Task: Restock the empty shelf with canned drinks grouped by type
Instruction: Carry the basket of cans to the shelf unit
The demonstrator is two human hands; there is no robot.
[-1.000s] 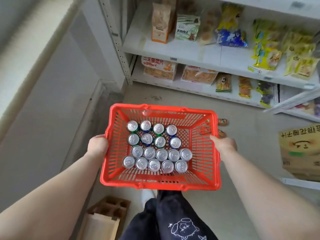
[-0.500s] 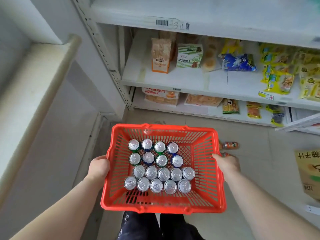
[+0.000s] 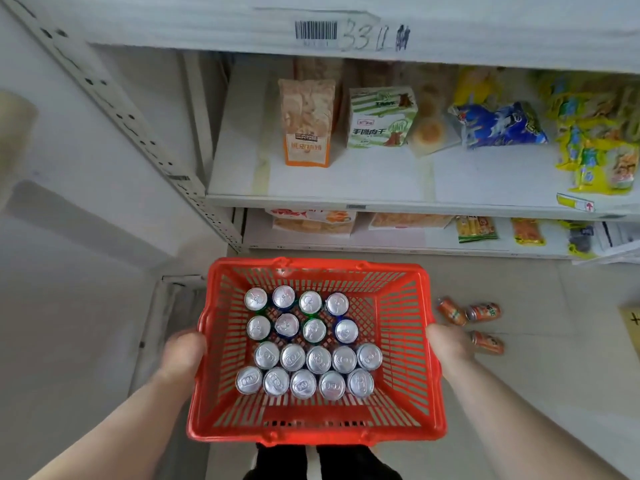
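— Where are my hands?
— Your left hand grips the red basket by its left rim. Drink cans stand upright in rows inside the basket. Your right hand grips its right rim. Three orange cans lie right of the basket.

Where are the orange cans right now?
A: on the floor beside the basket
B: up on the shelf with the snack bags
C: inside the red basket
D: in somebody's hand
A: the three orange cans lie on their sides on the floor, just right of the red basket, and every one of the silver-topped cans in the basket stands upright.
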